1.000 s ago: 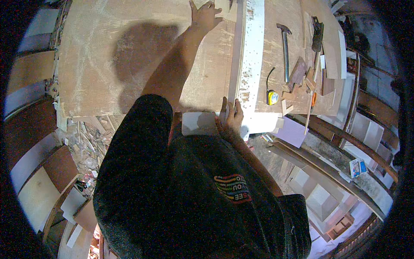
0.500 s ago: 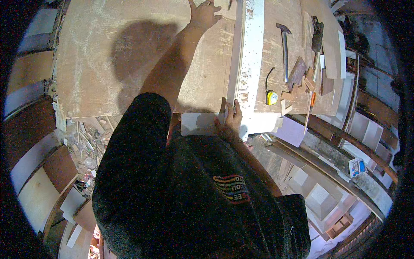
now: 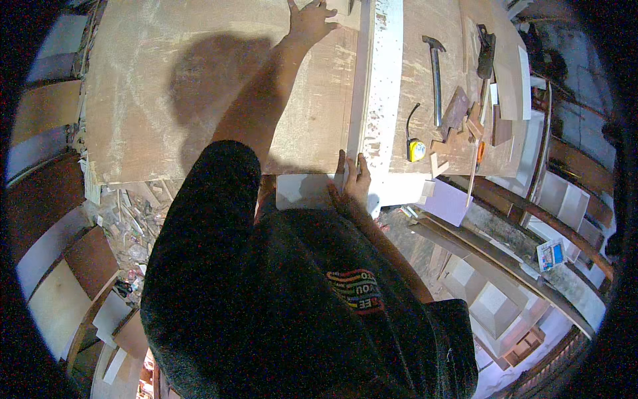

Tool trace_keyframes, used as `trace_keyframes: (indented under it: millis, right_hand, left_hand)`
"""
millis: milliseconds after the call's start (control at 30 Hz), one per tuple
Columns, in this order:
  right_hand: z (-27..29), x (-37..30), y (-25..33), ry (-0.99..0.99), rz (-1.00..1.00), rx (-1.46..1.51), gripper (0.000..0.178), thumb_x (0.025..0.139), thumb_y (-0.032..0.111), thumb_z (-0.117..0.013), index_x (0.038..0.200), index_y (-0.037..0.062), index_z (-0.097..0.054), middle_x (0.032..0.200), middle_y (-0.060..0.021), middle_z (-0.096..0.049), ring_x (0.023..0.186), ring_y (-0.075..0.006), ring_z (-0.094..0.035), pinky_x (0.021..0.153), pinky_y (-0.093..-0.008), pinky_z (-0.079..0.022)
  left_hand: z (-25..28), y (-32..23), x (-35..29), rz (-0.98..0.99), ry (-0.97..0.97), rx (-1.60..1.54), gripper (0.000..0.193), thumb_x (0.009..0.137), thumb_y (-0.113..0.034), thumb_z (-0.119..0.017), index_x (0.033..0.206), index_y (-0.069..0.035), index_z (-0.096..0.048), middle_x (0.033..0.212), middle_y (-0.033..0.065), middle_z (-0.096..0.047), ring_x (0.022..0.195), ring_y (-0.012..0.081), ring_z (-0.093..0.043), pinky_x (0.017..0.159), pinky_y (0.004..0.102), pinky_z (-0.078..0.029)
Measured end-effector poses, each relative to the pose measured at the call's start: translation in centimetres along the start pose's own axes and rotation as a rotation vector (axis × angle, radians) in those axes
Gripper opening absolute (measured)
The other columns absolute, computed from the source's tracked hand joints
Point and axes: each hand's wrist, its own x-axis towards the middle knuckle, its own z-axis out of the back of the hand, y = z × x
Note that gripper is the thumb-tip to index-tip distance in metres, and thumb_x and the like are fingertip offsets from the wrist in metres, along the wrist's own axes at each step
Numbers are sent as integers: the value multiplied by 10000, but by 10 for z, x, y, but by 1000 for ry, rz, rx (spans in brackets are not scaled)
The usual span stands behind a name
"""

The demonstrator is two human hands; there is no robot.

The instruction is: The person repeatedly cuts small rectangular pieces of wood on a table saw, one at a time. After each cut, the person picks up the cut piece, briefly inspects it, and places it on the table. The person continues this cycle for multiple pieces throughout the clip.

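While the left hand spreads its fingers over the brown table, well in from the near edge, the right hand, far apart from it, has fingers extended at the near end of a long narrow strip; whether it grips cannot be told. This strip runs inward from the near edge, beside a speckled white band. Toward the right edge lie a hammer, yellow tape measure and wood scraps.

The left grip was spread out over a big brown board. The right grip touched a long wood strip that ran ahead of it. Right of both lay a hammer and a yellow tape measure.
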Motion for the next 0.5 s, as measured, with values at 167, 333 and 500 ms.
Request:
trace_keyframes:
  millis: [167,333,500]
  right_hand:
    - [4,0,5,59,-88,-1,881,781,290,-838,1481,-30,-407,1577,-341,-280,1411,-517,-346,1147,-588,-334]
    - [8,1,12,-18,-8,7,888,766,268,-851,1481,-22,-410,1572,-334,-294,1404,-510,-359,1147,-583,-339]
    - [7,2,16,-131,47,-81,937,780,396,-850,1517,34,-401,1479,-348,-411,1298,-520,-473,1054,-585,-427]
  left_hand:
    - [4,0,1,-21,42,77,517,912,-624,-630,1333,-329,-686,1509,68,-555,1465,215,-436,1145,815,-20]
    - [10,-2,-6,-13,133,58,506,916,-611,-635,1320,-314,-697,1450,56,-593,1430,209,-476,1144,815,-38]
    - [15,-7,-28,-48,104,64,509,920,-605,-630,1327,-305,-694,1422,61,-605,1429,213,-478,1144,813,-37]
